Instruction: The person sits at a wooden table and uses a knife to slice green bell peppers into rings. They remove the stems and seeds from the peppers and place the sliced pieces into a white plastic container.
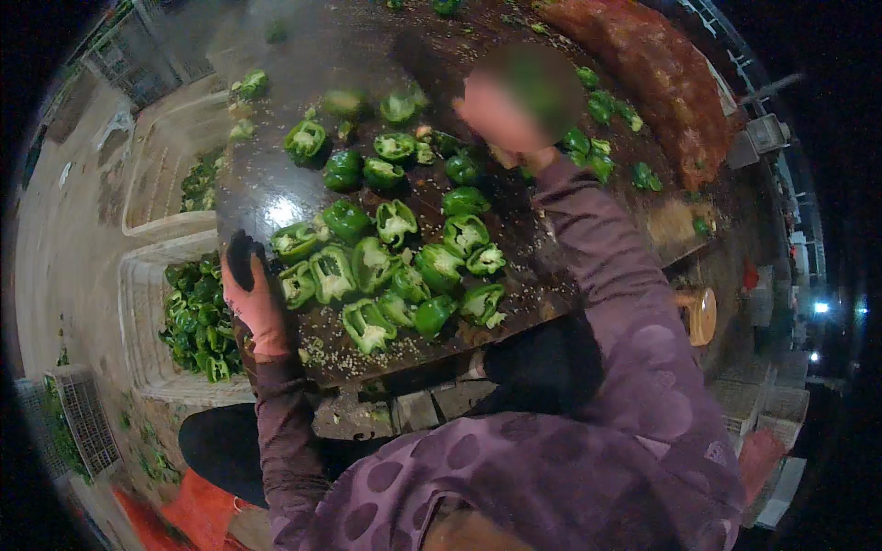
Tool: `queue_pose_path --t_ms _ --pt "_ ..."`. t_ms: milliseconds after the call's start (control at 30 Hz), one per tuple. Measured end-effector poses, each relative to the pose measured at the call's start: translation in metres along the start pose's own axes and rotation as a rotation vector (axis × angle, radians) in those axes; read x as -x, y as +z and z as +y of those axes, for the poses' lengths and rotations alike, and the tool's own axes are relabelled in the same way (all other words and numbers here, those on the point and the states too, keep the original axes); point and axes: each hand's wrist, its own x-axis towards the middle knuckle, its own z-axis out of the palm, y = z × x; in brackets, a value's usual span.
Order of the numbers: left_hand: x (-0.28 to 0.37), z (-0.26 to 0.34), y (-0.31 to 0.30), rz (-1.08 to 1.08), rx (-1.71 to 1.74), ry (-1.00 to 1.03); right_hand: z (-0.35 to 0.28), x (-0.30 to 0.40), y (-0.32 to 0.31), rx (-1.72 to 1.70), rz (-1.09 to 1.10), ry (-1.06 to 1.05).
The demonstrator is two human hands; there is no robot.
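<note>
My left hand [253,303], in a pink glove with dark fingers, is at the left edge of a dark wet table [258,162]. Its thumb is spread from the fingers and no object shows in it. Just right of it lie halved green bell peppers [333,274], several cut side up with pale cores and seeds. My right hand [506,113] reaches over the far right part of the table. A blur covers it; green shows beside the fingers, but whether it is held cannot be made out. Whole-looking peppers [463,201] lie below that hand.
Left of the table, a pale plastic crate [138,324] holds many green peppers [200,310]; another crate [169,224] stands beyond it. A red mesh sack [654,76] lies along the far right. Loose seeds [351,361] dot the near edge. A wooden stool [699,317] stands right.
</note>
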Motion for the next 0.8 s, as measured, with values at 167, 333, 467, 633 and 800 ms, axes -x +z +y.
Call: queue_pose_path --t_ms 167,333,467,633,800 --pt "-0.001 -0.017 -0.011 0.018 -0.071 0.021 0.041 0.053 -0.073 -0.249 0.077 0.020" --pt "0.001 0.000 -0.004 0.015 -0.201 0.070 0.109 0.068 -0.060 0.085 0.037 0.160" --pt "0.002 -0.001 -0.010 0.008 -0.159 0.035 0.094 0.092 -0.048 0.114 0.050 0.096" --pt "0.000 -0.004 -0.008 0.010 -0.207 0.064 0.078 0.141 -0.059 -0.100 -0.099 0.203" --pt "0.000 -0.004 -0.008 -0.004 -0.147 0.069 0.063 0.165 -0.063 -0.125 0.001 0.220"
